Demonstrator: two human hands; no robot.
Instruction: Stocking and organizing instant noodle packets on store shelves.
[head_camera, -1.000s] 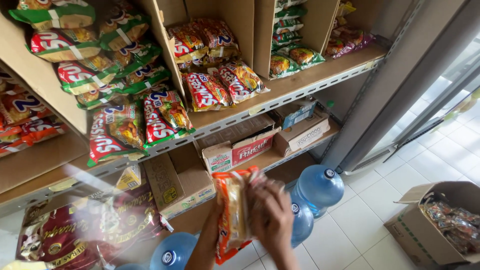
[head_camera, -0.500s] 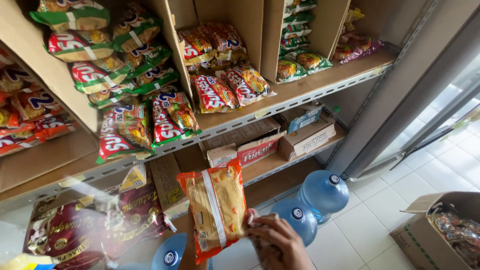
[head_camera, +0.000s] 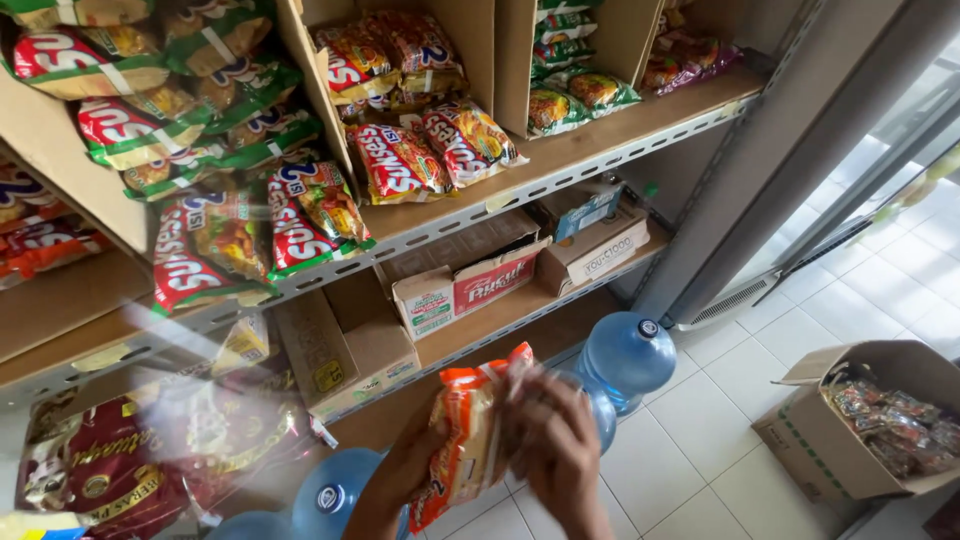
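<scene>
The orange snack packet (head_camera: 470, 440) between the left hand (head_camera: 405, 475) and right hand (head_camera: 555, 450) at the lower centre is glossy plastic film, crinkled and shiny. The packets (head_camera: 400, 160) stacked along the upper shelves have the same slick, reflective wrap. The shelf boards (head_camera: 600, 135) look like matt, smooth wood edged with perforated grey metal (head_camera: 450, 215). The boxes (head_camera: 470, 285) in mid-frame and the carton (head_camera: 850, 430) at lower right are dull brown cardboard. The blue water bottles (head_camera: 625, 355) are translucent smooth plastic; the floor (head_camera: 740, 460) is pale glazed tile.
</scene>
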